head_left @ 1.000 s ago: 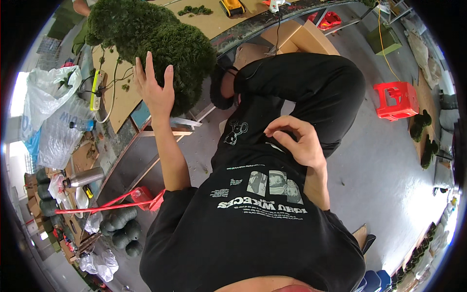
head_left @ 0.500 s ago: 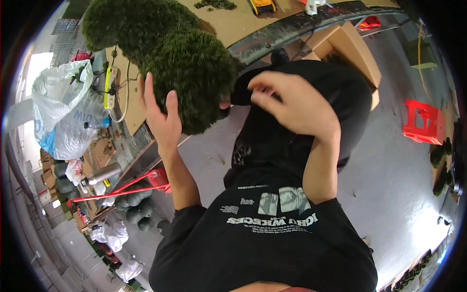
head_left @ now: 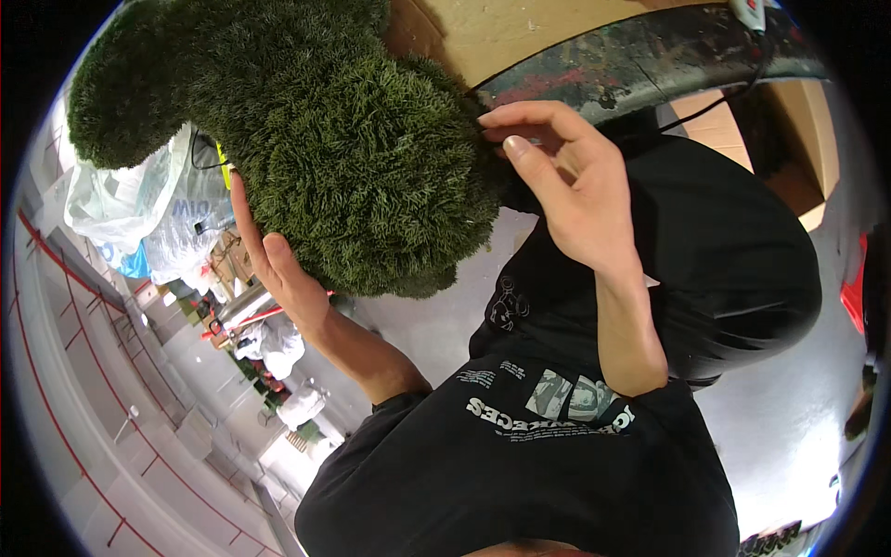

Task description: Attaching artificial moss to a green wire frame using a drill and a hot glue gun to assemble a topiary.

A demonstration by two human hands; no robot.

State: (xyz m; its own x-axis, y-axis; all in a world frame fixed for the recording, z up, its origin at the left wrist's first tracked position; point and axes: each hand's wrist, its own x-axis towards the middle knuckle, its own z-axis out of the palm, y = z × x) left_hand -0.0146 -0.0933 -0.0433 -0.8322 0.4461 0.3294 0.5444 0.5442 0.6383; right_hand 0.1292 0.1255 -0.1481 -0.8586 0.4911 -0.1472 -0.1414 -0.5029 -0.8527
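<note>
A large dark green mass of artificial foliage, made of rounded lobes, fills the upper left and centre in front of me. Along its lower left side lies my left hand, fingers stretched out against the leaves and not wrapped round them. My right hand is at the foliage's right edge, thumb and fingers apart, palm turned toward it. Its fingertips reach the leaf edge; whether they touch is hard to tell. I see nothing held in either hand.
The worktable's dark, paint-stained edge curves across the upper right, with a white corded tool on it. A cardboard box stands beyond my knee. A translucent plastic bag is at the left, and a red plastic object at the far right.
My view has turned and come closer to the foliage. My left hand, raised and apart before, now rests along its side. The right hand has opened wider beside the right edge.
</note>
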